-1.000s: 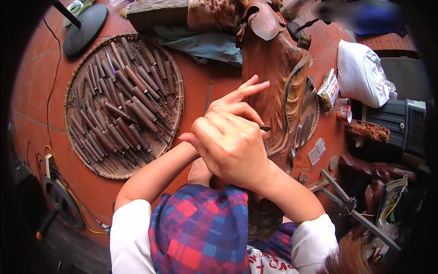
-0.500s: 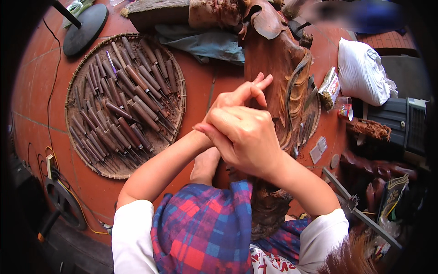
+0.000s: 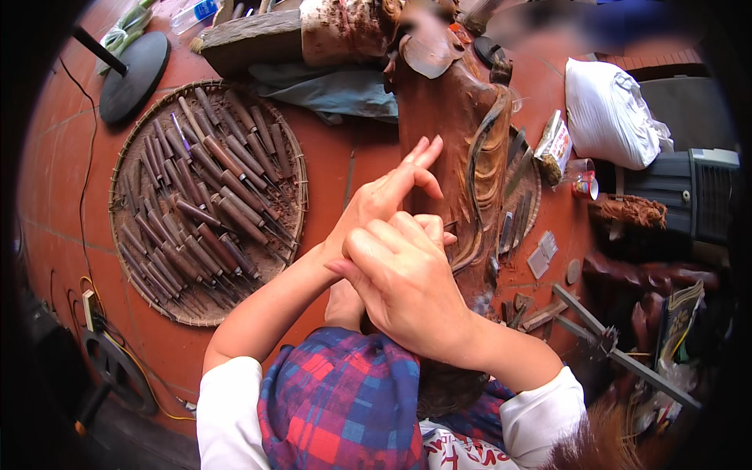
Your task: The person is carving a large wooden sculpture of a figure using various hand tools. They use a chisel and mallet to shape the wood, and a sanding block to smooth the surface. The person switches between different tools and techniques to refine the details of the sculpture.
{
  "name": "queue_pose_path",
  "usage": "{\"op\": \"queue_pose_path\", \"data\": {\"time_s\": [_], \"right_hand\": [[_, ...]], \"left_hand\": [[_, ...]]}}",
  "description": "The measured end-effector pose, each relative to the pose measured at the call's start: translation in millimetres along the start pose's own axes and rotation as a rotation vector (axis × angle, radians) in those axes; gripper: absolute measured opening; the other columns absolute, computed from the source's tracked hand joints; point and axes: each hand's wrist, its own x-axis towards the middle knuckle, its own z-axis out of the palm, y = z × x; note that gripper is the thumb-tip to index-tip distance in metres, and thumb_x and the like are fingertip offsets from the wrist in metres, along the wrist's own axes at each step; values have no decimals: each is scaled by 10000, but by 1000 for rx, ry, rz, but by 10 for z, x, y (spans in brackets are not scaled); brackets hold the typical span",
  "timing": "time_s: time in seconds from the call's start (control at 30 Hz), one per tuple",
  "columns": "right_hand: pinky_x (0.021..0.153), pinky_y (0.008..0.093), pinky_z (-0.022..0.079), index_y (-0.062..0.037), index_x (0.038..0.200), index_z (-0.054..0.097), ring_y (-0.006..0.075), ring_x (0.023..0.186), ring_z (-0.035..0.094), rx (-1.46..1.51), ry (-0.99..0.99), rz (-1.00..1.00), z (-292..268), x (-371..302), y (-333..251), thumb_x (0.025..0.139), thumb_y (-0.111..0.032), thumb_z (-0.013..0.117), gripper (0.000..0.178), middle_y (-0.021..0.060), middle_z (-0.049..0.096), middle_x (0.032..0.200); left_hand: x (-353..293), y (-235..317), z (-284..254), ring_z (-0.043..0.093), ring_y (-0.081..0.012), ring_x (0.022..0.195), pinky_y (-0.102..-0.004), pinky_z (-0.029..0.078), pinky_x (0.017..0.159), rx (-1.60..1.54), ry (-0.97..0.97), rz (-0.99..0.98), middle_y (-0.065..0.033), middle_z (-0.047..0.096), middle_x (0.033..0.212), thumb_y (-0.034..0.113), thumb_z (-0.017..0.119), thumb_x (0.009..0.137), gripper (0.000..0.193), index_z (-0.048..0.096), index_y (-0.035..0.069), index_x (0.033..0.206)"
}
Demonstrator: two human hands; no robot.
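Note:
My left hand (image 3: 381, 200) is raised over the near side of a carved brown wooden sculpture (image 3: 439, 102). Two of its fingers stretch out and apart while another bends; nothing shows in them. Just below and nearer to me, my right hand (image 3: 403, 274) has its fingers curled in, overlapping the left wrist in the picture. Its palm is turned away, so whatever it holds, if anything, is hidden; a small dark tip shows beside the curled fingers. Carved folds and a dark band run down the sculpture's right side.
A round woven tray (image 3: 301, 168) with many wooden-handled carving tools (image 3: 207, 188) lies on the red tiles at left. Right of the sculpture are another tray of blades (image 3: 513, 215), a white sack (image 3: 611, 117), a cup (image 3: 583, 188) and a metal bar frame (image 3: 619, 352).
My right hand has shifted slightly down and left, and its fingers turned; the left hand has moved slightly left and down. The whole view has shifted a little.

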Motion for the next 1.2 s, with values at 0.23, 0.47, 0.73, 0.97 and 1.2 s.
{"op": "queue_pose_path", "data": {"time_s": [0.23,0.47,0.73,0.97,1.2], "right_hand": [[678,389,361,-33,734,514,284,692,482,26,39,6,-25,10,-5,831,-144,673,217,113,504,701],[710,398,362,-41,783,531,295,719,530,93,130,19,156,122,171,843,-166,655,186,130,543,735],[703,402,356,-38,784,530,293,733,540,-6,154,-2,135,87,176,825,-144,655,169,135,545,739],[711,413,345,-36,791,549,303,747,574,64,42,1,82,3,88,841,-178,643,178,136,578,745],[702,386,432,-9,809,567,310,743,568,107,124,-126,108,157,172,818,-136,682,171,158,561,761]], "left_hand": [[103,-62,-62,325,-368,1392,-425,371,1069,61,-29,82,-186,518,1328,193,805,710,670,454,-12,1242],[146,-147,-70,295,-309,1413,-364,373,1066,-168,-97,-26,-218,430,1447,123,833,682,429,517,39,959],[133,-98,-7,355,-271,1381,-338,301,1108,-140,-74,-2,-254,468,1400,53,825,667,418,523,22,954],[87,93,-2,401,-214,1351,-326,380,1028,-23,-31,-22,-161,611,1269,94,792,717,396,501,18,974],[72,-73,-23,321,-263,1395,-332,365,1045,-258,9,-159,-205,510,1387,93,782,746,383,482,23,974]]}}
